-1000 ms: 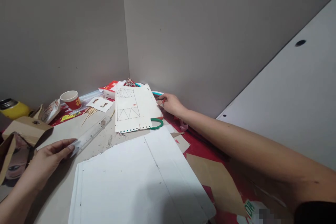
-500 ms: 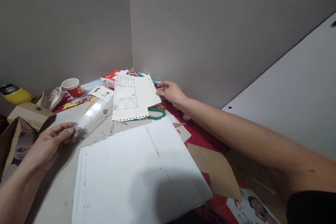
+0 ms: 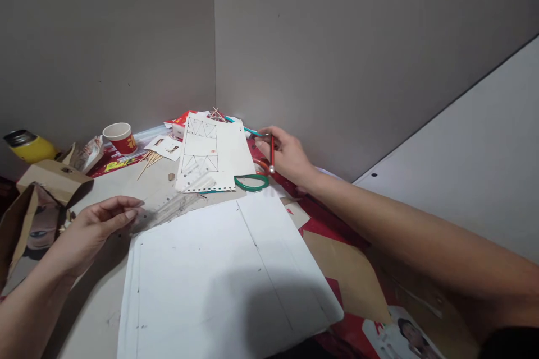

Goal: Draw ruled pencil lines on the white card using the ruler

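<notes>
My left hand (image 3: 96,229) is closed in a pinch on the end of a clear plastic ruler (image 3: 168,208). The ruler's far end crosses the lower part of a notebook sheet (image 3: 236,151) with zigzag lines drawn on it. A red pencil (image 3: 272,151) is in my right hand (image 3: 291,158), beside the sheet's right edge. The tips of the right fingers are partly hidden, close to a teal strip (image 3: 252,131). A large white board (image 3: 202,275) with thin pencil lines lies nearest to me. Green handle loops (image 3: 251,182) show between board and sheet.
A paper cup (image 3: 120,139), wooden sticks (image 3: 149,164) and a yellow bottle (image 3: 31,147) stand or lie at the back left. An open cardboard box (image 3: 53,182) is by my left hand. Brown card (image 3: 345,275) lies to the right. Grey walls close off the back.
The ruler has swung clockwise, its far end now over the notebook sheet. My left hand has moved slightly right. My right hand has shifted right, and the pencil in it stands more upright.
</notes>
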The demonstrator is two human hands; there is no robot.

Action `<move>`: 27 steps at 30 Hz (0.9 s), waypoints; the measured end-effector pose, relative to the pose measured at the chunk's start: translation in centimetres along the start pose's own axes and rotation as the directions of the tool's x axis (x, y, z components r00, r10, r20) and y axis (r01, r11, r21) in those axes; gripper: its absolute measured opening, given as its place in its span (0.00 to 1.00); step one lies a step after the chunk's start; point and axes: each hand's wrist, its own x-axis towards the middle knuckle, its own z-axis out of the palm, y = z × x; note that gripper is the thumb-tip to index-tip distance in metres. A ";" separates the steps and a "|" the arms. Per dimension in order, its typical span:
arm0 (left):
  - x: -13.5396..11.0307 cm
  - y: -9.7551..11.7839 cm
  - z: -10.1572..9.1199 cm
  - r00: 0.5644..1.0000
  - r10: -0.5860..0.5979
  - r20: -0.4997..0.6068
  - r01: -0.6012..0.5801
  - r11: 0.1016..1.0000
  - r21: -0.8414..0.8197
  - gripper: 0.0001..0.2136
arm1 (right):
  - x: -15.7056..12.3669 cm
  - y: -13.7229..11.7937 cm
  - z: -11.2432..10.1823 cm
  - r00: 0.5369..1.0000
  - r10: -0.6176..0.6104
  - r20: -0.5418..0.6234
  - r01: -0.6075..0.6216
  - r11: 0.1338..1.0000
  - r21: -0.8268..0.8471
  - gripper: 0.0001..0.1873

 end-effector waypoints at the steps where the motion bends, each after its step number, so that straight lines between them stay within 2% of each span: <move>1: -0.1 0.0 0.2 1.000 -0.004 0.017 0.004 1.000 0.015 0.23 | -0.9 -0.5 -0.3 0.999 -0.038 0.010 0.038 0.999 0.001 0.10; 3: -0.4 0.1 0.8 0.999 -0.013 0.052 0.010 0.999 0.051 0.22 | -2.8 -1.2 -0.6 0.990 -0.127 0.061 0.129 0.992 -0.019 0.12; 5: -0.6 0.1 1.4 0.996 -0.014 0.082 0.006 0.995 0.099 0.21 | -4.5 -1.5 -0.6 0.934 -0.304 0.189 0.322 0.944 -0.073 0.13; 7: -0.9 0.1 2.1 0.996 0.004 0.091 -0.018 0.988 0.155 0.21 | -5.9 -1.4 -0.4 0.812 -0.473 0.341 0.520 0.852 -0.058 0.16; 9: -1.0 0.0 2.7 0.996 0.039 0.086 -0.056 0.977 0.206 0.20 | -7.0 -1.2 -0.1 0.685 -0.566 0.458 0.634 0.774 0.009 0.19; 10: -1.1 -0.1 3.0 0.995 0.053 0.084 -0.071 0.972 0.223 0.19 | -7.4 -1.2 0.0 0.639 -0.583 0.501 0.660 0.751 0.032 0.20; 12: -1.3 -0.4 3.5 0.993 0.078 0.084 -0.097 0.962 0.256 0.18 | -8.0 -1.1 0.0 0.587 -0.577 0.568 0.679 0.733 0.042 0.22; 17: -1.7 -0.4 4.3 0.977 0.210 0.046 -0.207 0.862 0.463 0.11 | -8.7 -1.0 -0.5 0.548 -0.471 0.691 0.658 0.753 -0.009 0.21; 20: -1.8 0.1 4.0 0.927 0.374 0.039 -0.326 0.749 0.577 0.12 | -8.8 -0.8 -0.7 0.549 -0.418 0.724 0.635 0.772 -0.036 0.21; 22: -2.2 0.2 3.6 0.894 0.438 0.095 -0.391 0.660 0.642 0.14 | -8.9 -0.6 -0.6 0.552 -0.402 0.730 0.626 0.779 -0.043 0.22; 26: -5.0 -1.3 4.3 0.912 0.336 0.235 -0.392 0.549 0.738 0.28 | -9.0 -0.2 -0.3 0.560 -0.406 0.722 0.616 0.787 -0.036 0.21; 27: -6.2 -2.1 5.0 0.898 0.372 0.234 -0.406 0.498 0.766 0.30 | -9.1 -0.1 -0.2 0.565 -0.415 0.713 0.612 0.790 -0.024 0.21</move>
